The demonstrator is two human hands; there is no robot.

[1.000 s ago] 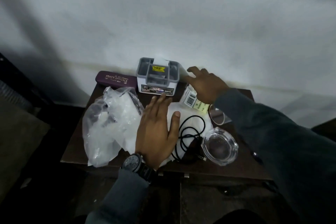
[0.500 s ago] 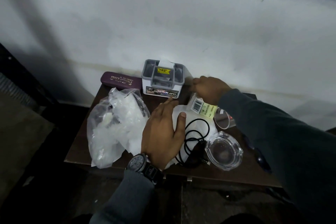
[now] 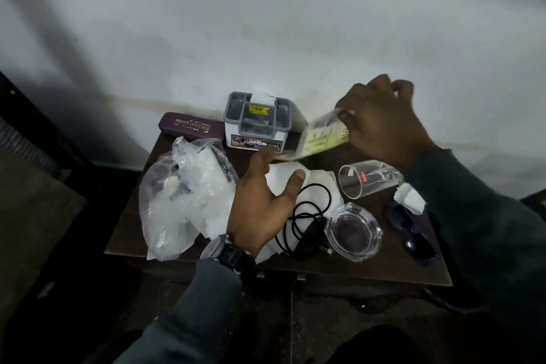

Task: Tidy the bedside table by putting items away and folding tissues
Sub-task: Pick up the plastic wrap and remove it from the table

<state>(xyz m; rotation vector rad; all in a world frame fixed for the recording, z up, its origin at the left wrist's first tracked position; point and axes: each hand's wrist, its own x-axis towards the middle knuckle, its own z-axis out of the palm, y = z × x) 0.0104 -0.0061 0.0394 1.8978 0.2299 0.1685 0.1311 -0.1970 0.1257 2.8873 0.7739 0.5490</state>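
My right hand [image 3: 381, 121] grips a small clear bottle with a yellow label [image 3: 322, 139], lifted and tilted above the back of the brown bedside table [image 3: 339, 272]. Flat and open, my left hand [image 3: 260, 204] rests on a white tissue [image 3: 313, 183] in the middle of the table. A black cable [image 3: 307, 216] lies coiled on that tissue. A clear plastic bag [image 3: 183, 195] with white tissues inside sits to the left. Behind stands a grey and white organiser box [image 3: 257, 121].
A maroon glasses case [image 3: 189, 127] lies at the back left against the white wall. A drinking glass [image 3: 369, 180] lies on its side at the right, near a glass ashtray [image 3: 353, 230], dark sunglasses [image 3: 410, 230] and a crumpled tissue [image 3: 410, 198].
My right hand closed on the labelled bottle and lifted it up and to the right, uncovering the glass lying on its side. My left hand stayed on the tissue.
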